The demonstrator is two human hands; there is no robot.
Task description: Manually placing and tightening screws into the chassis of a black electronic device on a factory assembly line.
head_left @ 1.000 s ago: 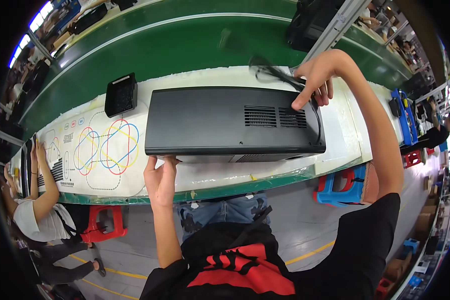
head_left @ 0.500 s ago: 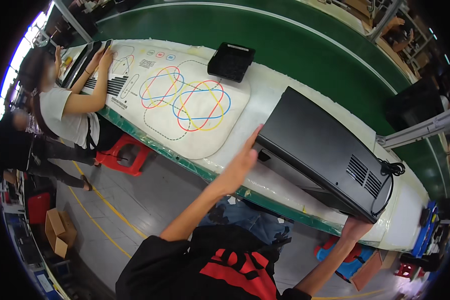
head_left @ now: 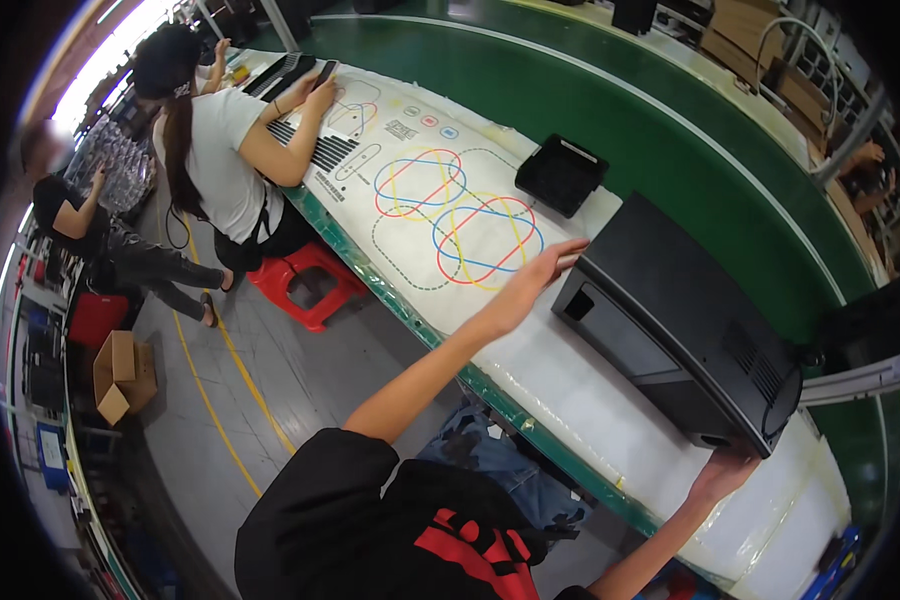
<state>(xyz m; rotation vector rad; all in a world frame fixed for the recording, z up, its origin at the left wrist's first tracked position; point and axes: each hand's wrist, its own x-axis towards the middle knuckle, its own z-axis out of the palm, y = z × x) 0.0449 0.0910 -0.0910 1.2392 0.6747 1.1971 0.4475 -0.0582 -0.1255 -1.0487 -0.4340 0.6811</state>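
Note:
A long black boxy appliance [head_left: 690,280] lies crosswise ahead of me, its side with a recessed panel tilted into view. It has vent slots on top near its right end, and a dark cord hangs there. My left hand [head_left: 525,295] is pressed to its left end, with fingers stretched along the edge. At the near right corner, my right hand [head_left: 725,475] grips the appliance from below, its fingertips partly hidden. Whether its underside touches the white table covering [head_left: 590,390] is unclear.
Left of the appliance lies a white mat [head_left: 400,265] printed with coloured loops. A black tray [head_left: 562,175] sits at its far edge. Beyond runs a green surface [head_left: 450,75]. At left, a person in white [head_left: 215,135] works beside a red stool [head_left: 308,285]; another person [head_left: 70,205] stands behind.
My view has turned left, so the scene sits further right. The appliance has moved away from the table's near edge with both hands on it, and more of its near side shows.

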